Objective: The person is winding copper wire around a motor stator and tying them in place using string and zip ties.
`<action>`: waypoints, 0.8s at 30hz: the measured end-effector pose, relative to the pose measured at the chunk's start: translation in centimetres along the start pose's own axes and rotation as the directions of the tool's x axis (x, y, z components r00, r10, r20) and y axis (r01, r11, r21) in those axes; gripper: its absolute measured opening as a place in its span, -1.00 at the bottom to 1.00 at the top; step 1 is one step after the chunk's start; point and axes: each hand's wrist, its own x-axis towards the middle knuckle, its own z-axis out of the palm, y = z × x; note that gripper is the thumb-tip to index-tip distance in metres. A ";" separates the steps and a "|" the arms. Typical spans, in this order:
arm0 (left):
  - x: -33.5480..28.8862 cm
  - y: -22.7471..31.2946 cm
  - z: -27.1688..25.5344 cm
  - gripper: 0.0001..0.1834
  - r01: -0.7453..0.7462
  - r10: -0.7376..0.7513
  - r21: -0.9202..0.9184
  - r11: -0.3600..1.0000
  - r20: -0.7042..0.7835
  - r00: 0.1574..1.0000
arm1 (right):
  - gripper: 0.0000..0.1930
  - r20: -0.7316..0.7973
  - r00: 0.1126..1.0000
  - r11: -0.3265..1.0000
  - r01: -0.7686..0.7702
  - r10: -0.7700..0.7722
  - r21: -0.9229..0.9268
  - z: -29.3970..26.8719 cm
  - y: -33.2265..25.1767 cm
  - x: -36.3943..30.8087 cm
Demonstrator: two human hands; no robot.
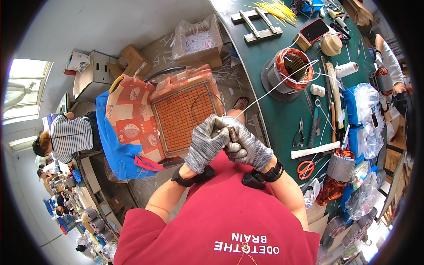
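Both my hands, in grey knit gloves, are close together in front of my chest. My left hand (206,142) is closed in a pinch; what its fingertips hold is too small to tell. In the curled fingers of my right hand (251,148) is a short brownish metal cylinder (232,134), its end pointing out toward me. A white lead wire (260,98) stretches from my hands to a motor stator (289,70) wound with copper coils, standing on a round grey base on the green bench. A thin dark wire (193,106) loops above my left hand.
On the green bench (247,53) lie pliers (299,134), orange-handled scissors (305,169), a white thread spool (346,69), a phone (314,30) and a metal frame (256,25). Left is a chair with a beaded seat (185,115). Other people (70,137) work farther off.
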 end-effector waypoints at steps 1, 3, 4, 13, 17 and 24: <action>0.0 0.0 0.0 -0.94 0.002 -0.002 -0.006 1.000 0.002 1.000 | -0.70 -0.001 1.000 1.000 0.001 -0.001 -0.001 0.0 0.0 0.0; 0.0 -0.1 -0.1 -0.94 -0.003 0.003 -0.008 1.000 0.009 1.000 | -0.70 0.034 0.999 1.000 -0.009 0.010 -0.007 0.0 -0.1 0.1; 0.0 -0.1 -0.2 -0.94 -0.009 0.009 -0.009 1.000 0.014 1.000 | -0.70 0.034 0.999 1.000 -0.009 0.009 -0.007 -0.2 -0.1 0.2; -0.1 -0.1 0.1 -0.97 0.061 -0.057 -0.116 0.991 0.035 0.998 | -0.81 -0.281 0.725 0.756 0.486 -0.629 -0.439 -0.6 0.4 -0.8; 0.2 0.4 0.7 -0.93 0.082 -0.038 -0.313 0.946 0.147 0.988 | -0.80 0.312 0.462 -0.270 0.156 -0.830 -0.950 -1.9 0.9 -0.9; 1.8 -0.5 0.7 -0.68 -0.042 0.066 -0.142 0.989 0.167 0.984 | -0.70 0.295 -0.013 -0.233 -0.581 -0.955 -0.780 -5.8 -3.4 -8.5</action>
